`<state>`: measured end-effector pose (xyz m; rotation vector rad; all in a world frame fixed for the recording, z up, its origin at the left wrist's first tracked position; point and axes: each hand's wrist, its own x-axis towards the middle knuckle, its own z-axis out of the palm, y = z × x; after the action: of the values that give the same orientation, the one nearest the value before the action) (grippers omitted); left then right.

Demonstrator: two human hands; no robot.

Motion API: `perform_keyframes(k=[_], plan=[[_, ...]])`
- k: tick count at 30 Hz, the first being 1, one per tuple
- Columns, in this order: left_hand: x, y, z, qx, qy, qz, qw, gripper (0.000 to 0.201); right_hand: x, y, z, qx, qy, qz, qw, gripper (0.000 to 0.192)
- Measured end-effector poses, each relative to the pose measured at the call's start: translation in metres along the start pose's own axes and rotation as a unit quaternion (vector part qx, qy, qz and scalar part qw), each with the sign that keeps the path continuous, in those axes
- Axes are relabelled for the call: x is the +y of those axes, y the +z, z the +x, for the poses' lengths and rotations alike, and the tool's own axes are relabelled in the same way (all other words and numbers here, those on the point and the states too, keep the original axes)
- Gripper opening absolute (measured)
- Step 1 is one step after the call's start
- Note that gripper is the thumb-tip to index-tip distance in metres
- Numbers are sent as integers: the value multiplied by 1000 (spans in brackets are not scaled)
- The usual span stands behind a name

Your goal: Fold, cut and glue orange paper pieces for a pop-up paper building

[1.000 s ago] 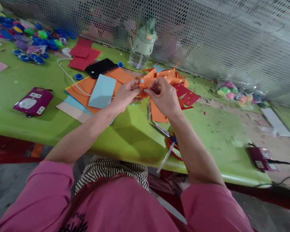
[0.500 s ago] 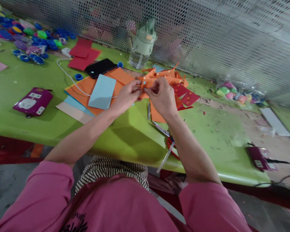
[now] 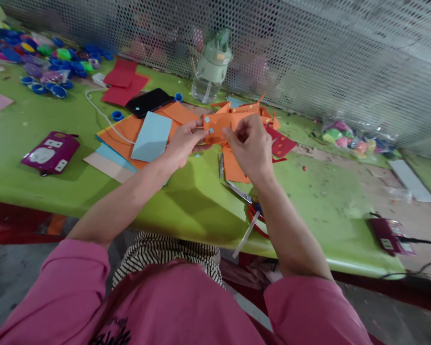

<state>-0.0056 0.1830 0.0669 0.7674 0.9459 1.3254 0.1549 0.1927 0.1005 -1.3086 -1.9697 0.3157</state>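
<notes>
Two hands meet over the green table [image 3: 187, 201], and between them we hold a small orange paper piece [image 3: 215, 128] dotted with pale blue squares, lifted just above the tabletop. Our left hand [image 3: 182, 143] pinches its left edge between thumb and fingers; our right hand [image 3: 249, 146] grips the right side, fingers curled closed on the paper. Behind the piece we see a heap of orange cut-outs [image 3: 253, 112] and, just beside it, dark red scraps [image 3: 282, 143] with small squares stuck on. Under our right forearm lie red-handled scissors [image 3: 253, 213], blades pointing toward the heap, near the table's front edge. To the left we note a light blue sheet [image 3: 152, 136] resting on orange sheets [image 3: 124, 132], a black phone [image 3: 149, 100] and red paper [image 3: 124, 84] farther back. A pale green water bottle [image 3: 212, 64] stands against the perforated metal screen [image 3: 326, 52]. A purple power strip [image 3: 50, 152] lies well to the left, with coloured bottle caps [image 3: 46, 57] scattered at the far corner.
</notes>
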Motion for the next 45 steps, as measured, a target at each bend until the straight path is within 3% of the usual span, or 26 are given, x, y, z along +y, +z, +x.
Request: perform_keyframes(k=[7,13,19,24,28,31,33,37,40,45], plan=[[2,1,-1,1,-14,-2,1000,16,16,-16,-18,-46,38,-35,998,25],[1,-5,2,1,9,-12,1000,15,31,-17,-37,-162,60,-54,983,23],[9,-14,7,36,32,4,999,16,28,-3,-39,-273,24,-116,955,3],[14,-17,11,70,38,4,997,18,21,-6,-34,-279,10,-159,947,7],[14,-14,10,67,22,-23,997,20,28,-50,-60,-264,26,-257,929,23],[13,-11,7,49,-1,-44,998,21,41,-87,-92,-300,60,-356,883,44],[10,-10,6,36,-6,-54,998,21,51,-103,-111,-315,82,-370,870,56],[2,-9,5,19,-1,-56,998,22,66,-110,-134,-308,119,-358,874,72],[-2,-9,6,16,-4,-46,999,21,73,-107,-140,-293,147,-337,882,68],[-4,-8,8,3,-15,-30,999,23,81,-112,-142,-196,140,-290,926,59]])
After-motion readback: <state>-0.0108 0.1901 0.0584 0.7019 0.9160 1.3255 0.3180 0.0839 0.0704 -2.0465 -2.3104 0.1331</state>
